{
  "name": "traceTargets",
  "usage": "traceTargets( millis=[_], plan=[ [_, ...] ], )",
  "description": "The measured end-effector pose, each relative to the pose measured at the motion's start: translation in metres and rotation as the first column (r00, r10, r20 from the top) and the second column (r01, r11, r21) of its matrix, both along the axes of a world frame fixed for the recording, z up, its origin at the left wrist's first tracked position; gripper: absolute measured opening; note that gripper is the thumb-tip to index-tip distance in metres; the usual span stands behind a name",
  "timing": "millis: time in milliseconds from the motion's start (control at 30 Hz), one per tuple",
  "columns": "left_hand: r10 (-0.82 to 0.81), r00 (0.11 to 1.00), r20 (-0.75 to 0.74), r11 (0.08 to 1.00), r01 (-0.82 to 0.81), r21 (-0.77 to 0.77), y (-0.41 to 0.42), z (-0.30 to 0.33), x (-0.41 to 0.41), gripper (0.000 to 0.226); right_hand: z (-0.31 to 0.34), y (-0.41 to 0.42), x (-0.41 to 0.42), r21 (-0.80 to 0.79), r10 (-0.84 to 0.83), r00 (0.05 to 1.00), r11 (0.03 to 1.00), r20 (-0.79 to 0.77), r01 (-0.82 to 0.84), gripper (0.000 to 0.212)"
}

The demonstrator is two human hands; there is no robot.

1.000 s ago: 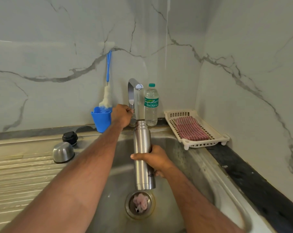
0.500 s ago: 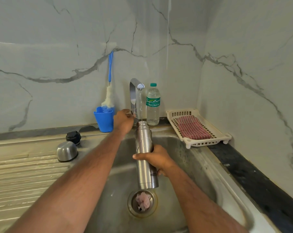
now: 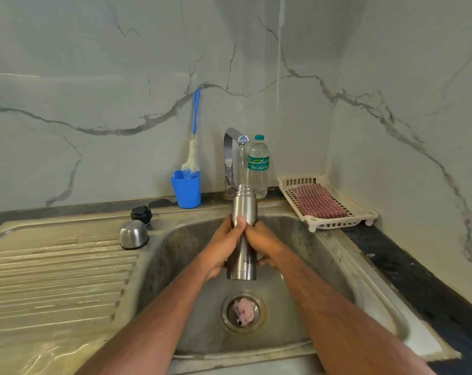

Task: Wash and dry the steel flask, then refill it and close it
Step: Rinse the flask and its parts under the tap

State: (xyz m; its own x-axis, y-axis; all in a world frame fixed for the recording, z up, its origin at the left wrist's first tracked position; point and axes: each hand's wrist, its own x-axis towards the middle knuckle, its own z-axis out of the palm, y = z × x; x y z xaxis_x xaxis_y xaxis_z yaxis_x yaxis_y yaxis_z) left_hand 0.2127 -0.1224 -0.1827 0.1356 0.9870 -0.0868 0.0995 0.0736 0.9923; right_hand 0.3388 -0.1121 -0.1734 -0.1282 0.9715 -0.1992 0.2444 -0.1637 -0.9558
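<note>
Under the running tap (image 3: 236, 139) we hold the steel flask (image 3: 242, 234) upright over the sink (image 3: 337, 266), left hand (image 3: 222, 249) and right hand (image 3: 264, 246) both wrapped round it. We judge washing begun; drying, refilling, capping remain.

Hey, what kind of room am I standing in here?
Most likely a home kitchen, at the washing-up corner. A steel sink with a ribbed draining board sits under a running tap, a bottle brush stands in a blue cup, and a folded cloth lies in a white rack.
</note>
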Motion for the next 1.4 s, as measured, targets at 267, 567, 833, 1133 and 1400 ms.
traceTargets(
  millis=[267,567,833,1133,1400],
  plan=[
    [0.038,0.999,0.000,0.982,-0.038,0.183,0.023,-0.011,-0.011,0.048,0.003,0.027,-0.009,-0.076,-0.033,0.982,0.997,-0.185,0.020,0.054],
    [-0.085,0.966,0.243,0.979,0.126,-0.160,0.021,-0.001,-0.045,0.061,-0.005,0.051,-0.019,-0.070,-0.052,0.908,0.997,-0.417,0.025,0.054],
    [0.311,0.619,-0.721,0.897,0.061,0.439,0.032,-0.017,-0.030,0.086,-0.001,0.056,-0.024,-0.002,-0.228,0.877,0.968,-0.422,0.250,0.046],
    [-0.179,0.969,-0.171,0.984,0.176,-0.031,0.028,-0.005,-0.059,0.077,0.000,0.057,-0.012,-0.171,-0.200,0.737,0.978,-0.646,0.115,0.060],
    [-0.164,0.926,-0.341,0.983,0.183,0.025,0.030,-0.007,-0.063,0.077,-0.004,0.055,-0.013,-0.104,-0.135,0.861,0.990,-0.490,0.096,0.058]
  ],
)
